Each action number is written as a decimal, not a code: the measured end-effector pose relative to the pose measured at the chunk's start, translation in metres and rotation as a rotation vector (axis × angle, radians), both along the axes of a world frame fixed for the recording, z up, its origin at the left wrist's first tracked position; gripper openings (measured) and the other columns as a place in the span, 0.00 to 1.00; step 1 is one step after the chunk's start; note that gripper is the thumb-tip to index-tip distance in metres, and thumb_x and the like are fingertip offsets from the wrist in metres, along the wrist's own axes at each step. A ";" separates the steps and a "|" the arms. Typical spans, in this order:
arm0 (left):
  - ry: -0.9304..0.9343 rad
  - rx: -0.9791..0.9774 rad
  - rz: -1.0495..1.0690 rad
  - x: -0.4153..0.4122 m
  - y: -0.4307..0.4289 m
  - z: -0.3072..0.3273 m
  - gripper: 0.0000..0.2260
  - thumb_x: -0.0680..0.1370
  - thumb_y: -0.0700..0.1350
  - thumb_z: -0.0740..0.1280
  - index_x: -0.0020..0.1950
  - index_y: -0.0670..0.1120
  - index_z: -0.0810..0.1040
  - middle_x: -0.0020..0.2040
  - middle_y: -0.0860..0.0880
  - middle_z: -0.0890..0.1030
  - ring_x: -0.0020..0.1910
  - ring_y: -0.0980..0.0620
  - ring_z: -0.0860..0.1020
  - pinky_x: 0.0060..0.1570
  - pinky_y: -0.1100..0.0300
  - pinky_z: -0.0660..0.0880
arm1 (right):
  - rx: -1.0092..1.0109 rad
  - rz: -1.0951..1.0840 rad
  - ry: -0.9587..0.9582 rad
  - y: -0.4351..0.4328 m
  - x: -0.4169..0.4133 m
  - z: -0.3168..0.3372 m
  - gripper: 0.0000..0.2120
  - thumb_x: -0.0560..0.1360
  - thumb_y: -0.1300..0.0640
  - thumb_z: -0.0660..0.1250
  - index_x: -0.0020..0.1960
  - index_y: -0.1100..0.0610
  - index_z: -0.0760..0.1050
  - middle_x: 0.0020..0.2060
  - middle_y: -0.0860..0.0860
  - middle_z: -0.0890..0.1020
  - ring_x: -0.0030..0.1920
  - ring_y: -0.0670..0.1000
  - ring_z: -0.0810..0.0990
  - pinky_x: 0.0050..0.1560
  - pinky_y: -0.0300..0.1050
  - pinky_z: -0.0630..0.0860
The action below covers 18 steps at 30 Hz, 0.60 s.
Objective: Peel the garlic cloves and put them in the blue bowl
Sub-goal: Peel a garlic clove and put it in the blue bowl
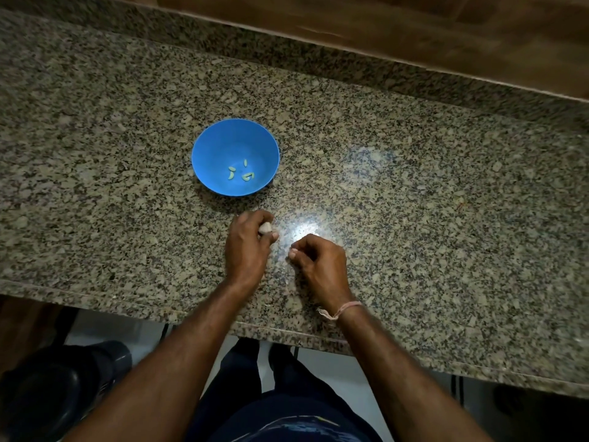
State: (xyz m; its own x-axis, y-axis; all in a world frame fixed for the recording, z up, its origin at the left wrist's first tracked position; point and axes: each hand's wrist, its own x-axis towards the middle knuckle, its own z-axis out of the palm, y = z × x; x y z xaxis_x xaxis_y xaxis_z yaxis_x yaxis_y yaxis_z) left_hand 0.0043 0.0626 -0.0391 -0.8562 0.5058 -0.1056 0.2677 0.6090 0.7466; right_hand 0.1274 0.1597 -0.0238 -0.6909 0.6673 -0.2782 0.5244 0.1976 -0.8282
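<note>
While your left hand (pixel 247 242) grips the garlic head (pixel 265 228), right-hand fingers (pixel 294 254) pinch a small pale piece just beside it, blue bowl (pixel 207 148) ahead-left.

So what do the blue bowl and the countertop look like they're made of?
The blue bowl looks like plastic: a uniform matte colour, thin rim and no glaze shine. The countertop looks like polished granite: speckled grey, black and beige grains with a bright light reflection near the hands.
</note>
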 end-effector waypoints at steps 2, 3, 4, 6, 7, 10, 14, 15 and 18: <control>0.092 -0.061 -0.026 0.004 -0.005 -0.003 0.22 0.75 0.43 0.77 0.67 0.49 0.76 0.62 0.49 0.75 0.60 0.53 0.70 0.52 0.55 0.75 | 0.035 0.026 -0.021 0.000 -0.003 0.000 0.03 0.77 0.58 0.75 0.47 0.53 0.81 0.38 0.44 0.85 0.39 0.38 0.84 0.43 0.41 0.84; 0.136 -0.087 -0.010 0.007 -0.009 -0.003 0.24 0.75 0.45 0.78 0.68 0.49 0.74 0.62 0.48 0.73 0.60 0.52 0.69 0.53 0.54 0.74 | 0.050 0.038 -0.031 0.000 -0.004 -0.001 0.04 0.78 0.58 0.75 0.47 0.53 0.80 0.38 0.44 0.85 0.39 0.38 0.84 0.42 0.41 0.84; 0.167 -0.103 0.018 0.013 -0.014 -0.003 0.24 0.75 0.46 0.78 0.67 0.50 0.72 0.62 0.49 0.73 0.60 0.51 0.69 0.53 0.53 0.73 | 0.056 0.045 -0.038 0.000 -0.004 -0.002 0.04 0.78 0.59 0.74 0.47 0.54 0.80 0.38 0.45 0.86 0.39 0.37 0.84 0.42 0.42 0.85; 0.168 -0.099 0.058 0.026 -0.024 -0.006 0.22 0.75 0.48 0.77 0.64 0.51 0.71 0.60 0.51 0.72 0.58 0.51 0.70 0.52 0.52 0.75 | 0.055 0.052 -0.042 0.000 -0.003 -0.003 0.05 0.79 0.60 0.73 0.49 0.54 0.77 0.38 0.47 0.86 0.38 0.38 0.85 0.42 0.46 0.85; 0.143 -0.093 0.063 0.031 -0.029 -0.008 0.20 0.76 0.48 0.76 0.63 0.52 0.70 0.59 0.52 0.72 0.57 0.52 0.70 0.51 0.52 0.76 | 0.064 0.057 -0.040 0.001 -0.002 -0.004 0.05 0.79 0.60 0.73 0.49 0.54 0.77 0.38 0.47 0.86 0.38 0.40 0.86 0.41 0.48 0.85; 0.119 -0.111 0.012 0.040 -0.039 -0.016 0.15 0.77 0.48 0.75 0.60 0.52 0.73 0.56 0.53 0.74 0.55 0.51 0.72 0.49 0.54 0.72 | 0.116 0.114 -0.062 -0.001 -0.002 -0.008 0.06 0.77 0.60 0.75 0.45 0.54 0.78 0.37 0.47 0.85 0.39 0.44 0.86 0.42 0.51 0.85; 0.158 -0.155 -0.065 0.036 -0.041 -0.016 0.12 0.78 0.48 0.74 0.59 0.51 0.76 0.55 0.51 0.76 0.55 0.49 0.72 0.48 0.55 0.69 | 0.247 0.171 -0.127 -0.004 -0.006 -0.008 0.09 0.76 0.60 0.75 0.39 0.54 0.79 0.34 0.45 0.81 0.37 0.43 0.81 0.40 0.45 0.82; 0.162 -0.159 -0.077 0.035 -0.041 -0.015 0.12 0.78 0.48 0.74 0.59 0.51 0.76 0.54 0.51 0.76 0.55 0.49 0.72 0.47 0.55 0.69 | 0.279 0.179 -0.137 -0.005 -0.008 -0.008 0.10 0.77 0.61 0.75 0.39 0.54 0.78 0.34 0.45 0.81 0.36 0.44 0.81 0.40 0.45 0.81; 0.159 -0.148 -0.088 0.034 -0.042 -0.014 0.12 0.78 0.48 0.74 0.59 0.52 0.76 0.54 0.51 0.75 0.54 0.49 0.72 0.47 0.53 0.71 | 0.315 0.190 -0.174 -0.007 -0.012 -0.006 0.10 0.78 0.62 0.73 0.39 0.55 0.77 0.33 0.47 0.80 0.35 0.48 0.80 0.39 0.44 0.79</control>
State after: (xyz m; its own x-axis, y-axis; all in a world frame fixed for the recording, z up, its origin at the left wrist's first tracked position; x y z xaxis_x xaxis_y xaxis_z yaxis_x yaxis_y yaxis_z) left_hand 0.0388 0.0202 -0.0528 -0.8213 0.5682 -0.0511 0.4318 0.6776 0.5952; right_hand 0.1153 0.1523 -0.0298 -0.7708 0.6035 -0.2042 0.5811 0.5346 -0.6136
